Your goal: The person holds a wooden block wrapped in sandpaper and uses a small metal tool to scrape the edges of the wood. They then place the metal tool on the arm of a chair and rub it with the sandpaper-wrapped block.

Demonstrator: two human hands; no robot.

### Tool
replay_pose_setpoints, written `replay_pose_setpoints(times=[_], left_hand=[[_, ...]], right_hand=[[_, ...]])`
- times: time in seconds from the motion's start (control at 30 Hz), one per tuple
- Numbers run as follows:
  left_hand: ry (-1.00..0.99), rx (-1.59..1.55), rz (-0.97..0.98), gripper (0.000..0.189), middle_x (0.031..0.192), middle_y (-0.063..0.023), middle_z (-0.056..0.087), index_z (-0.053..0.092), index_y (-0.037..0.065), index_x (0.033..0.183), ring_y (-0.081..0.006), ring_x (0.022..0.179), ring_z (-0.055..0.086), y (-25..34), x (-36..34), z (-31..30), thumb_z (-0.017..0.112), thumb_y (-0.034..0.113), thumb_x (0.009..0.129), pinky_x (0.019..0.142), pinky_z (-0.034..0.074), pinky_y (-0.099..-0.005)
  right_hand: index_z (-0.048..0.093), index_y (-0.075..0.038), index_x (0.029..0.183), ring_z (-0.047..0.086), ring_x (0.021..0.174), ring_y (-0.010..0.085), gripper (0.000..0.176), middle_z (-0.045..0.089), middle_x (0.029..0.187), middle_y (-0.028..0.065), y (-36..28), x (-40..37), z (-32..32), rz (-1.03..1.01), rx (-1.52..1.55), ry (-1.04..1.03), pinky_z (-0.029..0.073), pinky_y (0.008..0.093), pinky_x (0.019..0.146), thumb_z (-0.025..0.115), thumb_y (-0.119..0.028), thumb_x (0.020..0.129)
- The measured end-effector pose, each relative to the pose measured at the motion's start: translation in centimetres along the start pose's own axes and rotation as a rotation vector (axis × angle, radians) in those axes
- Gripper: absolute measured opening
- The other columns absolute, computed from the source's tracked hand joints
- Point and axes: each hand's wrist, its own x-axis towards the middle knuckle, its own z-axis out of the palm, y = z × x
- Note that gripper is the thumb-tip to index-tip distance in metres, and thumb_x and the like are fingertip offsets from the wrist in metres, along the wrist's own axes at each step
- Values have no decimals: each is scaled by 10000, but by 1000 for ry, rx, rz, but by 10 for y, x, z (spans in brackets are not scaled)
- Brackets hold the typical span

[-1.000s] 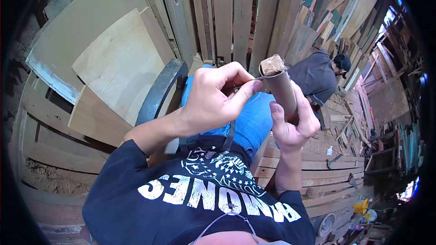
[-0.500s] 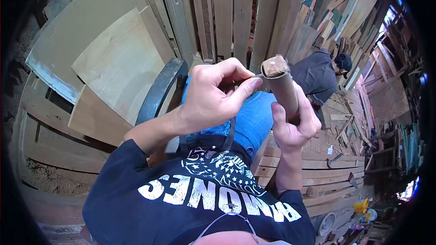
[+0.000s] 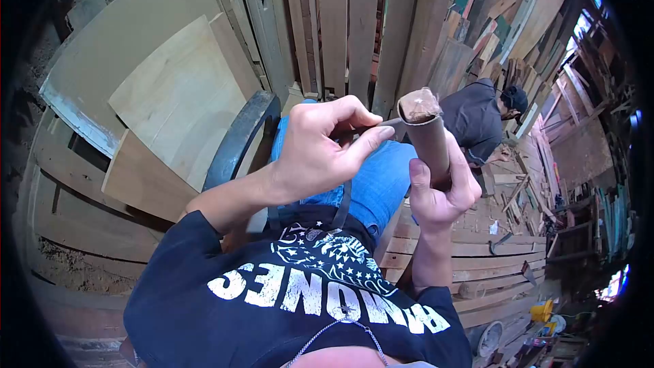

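My right hand [image 3: 444,192] is wrapped round a long wooden piece [image 3: 428,142], its rounded block-like end pointing up and away from me. The end face is pale and rough with frayed fibres, and a thin brown layer seems to wrap its sides. To the left, my left hand [image 3: 325,140] pinches a thin grey strip [image 3: 390,123] between thumb and fingers. The strip's tip points toward the wooden piece just below its end. Most of the strip is hidden inside my left hand. Both hands are over my jeans [image 3: 381,184].
A person [image 3: 470,114] in a dark shirt and cap bends down at the right. Tall boards [image 3: 332,24] stand ahead, and plywood sheets [image 3: 180,95] lean at the left by a dark curved chair arm [image 3: 242,138]. Planks [image 3: 497,266] and a yellow object [image 3: 542,311] lie at the right.
The wooden piece has tipped slightly, its end a little lower and to the right. The strip's tip has drawn slightly away from that end. The other person has shifted slightly.
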Motion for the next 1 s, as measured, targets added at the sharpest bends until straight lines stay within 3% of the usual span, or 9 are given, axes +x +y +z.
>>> replay_pose_setpoints(times=[0.1, 0.27, 0.33, 0.57, 0.63, 0.8, 1.0], left_hand=[[87, -60, 43, 122, 644, -41, 678, 720, -20, 844, -14, 528, 537, -3, 3, 1, 800, 71, 833, 467, 391, -211], [124, -75, 51, 115, 641, -38, 673, 717, -15, 841, -14, 525, 532, -6, 1, 2, 799, 64, 830, 461, 383, -210], [72, 60, 86, 69, 726, -2, 676, 687, -19, 886, -3, 642, 588, -2, 0, -1, 752, 2, 875, 542, 438, -177], [34, 89, 158, 84, 715, 1, 668, 690, -11, 864, 1, 613, 553, -6, -1, 1, 764, 25, 879, 518, 420, -192], [-26, -17, -7, 73, 716, -1, 670, 698, -11, 878, -6, 609, 560, -4, -1, 2, 757, 30, 885, 530, 431, -191], [-48, 19, 88, 121, 793, -81, 705, 727, -35, 1002, -126, 710, 659, -4, 2, 2, 661, 57, 960, 634, 512, -263], [-15, -78, 6, 134, 802, -80, 696, 719, -48, 1023, -107, 719, 653, -4, 6, -3, 653, 53, 965, 643, 506, -248]], right_hand=[[689, 46, 1163, 706, 678, 221, 548, 706, 805, 145, 0, -1, 1, 32, -28, -39, 545, 298, 628, 849, -334, 802], [691, 51, 1148, 700, 656, 224, 551, 708, 798, 140, 2, -3, 7, -7, -65, -31, 544, 307, 610, 845, -354, 806], [689, 58, 1144, 700, 656, 224, 552, 712, 807, 144, 2, -2, 7, 7, -44, -34, 544, 305, 610, 843, -353, 809], [678, 82, 1145, 709, 687, 218, 537, 721, 853, 157, -2, 1, 8, -14, -16, -31, 550, 298, 630, 841, -314, 821], [675, 84, 1150, 714, 703, 215, 536, 722, 859, 158, -3, 1, 7, 4, -1, -32, 553, 298, 639, 841, -308, 824], [676, 64, 1174, 729, 739, 212, 536, 723, 868, 158, -1, 1, 5, 52, -2, -34, 562, 299, 662, 844, -308, 826], [682, 49, 1171, 728, 727, 218, 537, 722, 846, 152, 2, -3, 9, 55, -14, -61, 558, 299, 651, 848, -319, 817]])
